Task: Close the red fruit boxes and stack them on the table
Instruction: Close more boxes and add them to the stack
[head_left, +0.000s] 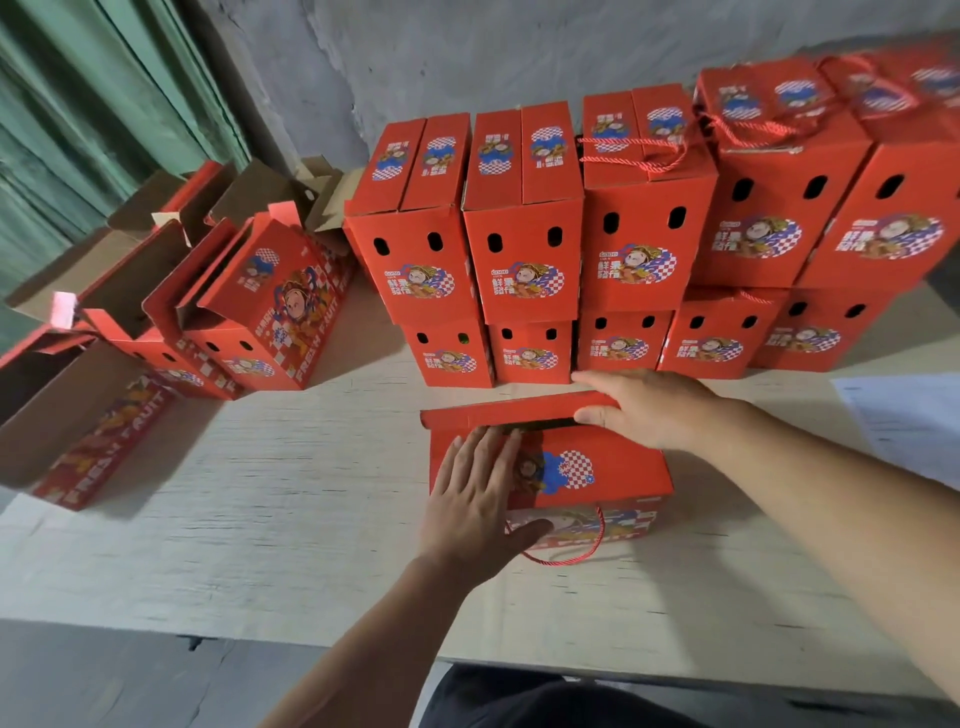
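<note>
- Box (597, 467) on the near middle of the pale table (260, 519): a red fruit carton lying with its long axis left to right across the view, its broad printed side facing the person.
- Far top flap (519, 410) is a long red strip, raised a little, with a dark gap between it and the near flap; the carton is not yet fully closed.
- Near flap carries a blue and red-and-white checked emblem with a cartoon figure; the front side shows more cartoon artwork, and a red cord handle (582, 551) loops down over it.
- Left hand (478, 499) lies flat on the left part of the near flap, fingers straight and pointing away, thumb spread out over the front edge; it grasps nothing.
- Right hand (649, 410) rests on the right end of the far flap, fingers stretched out leftward along it and the thumb at the flap's near edge.
- Closed red boxes (524, 249) stand just behind in two tiers, along the grey wall, each with dark oval holes in its short end; some have cord handles on top.
- Open red boxes (249, 312) with brown insides stand in a row at the left, flaps up, "FRESH FRUIT" printed along their sides.
</note>
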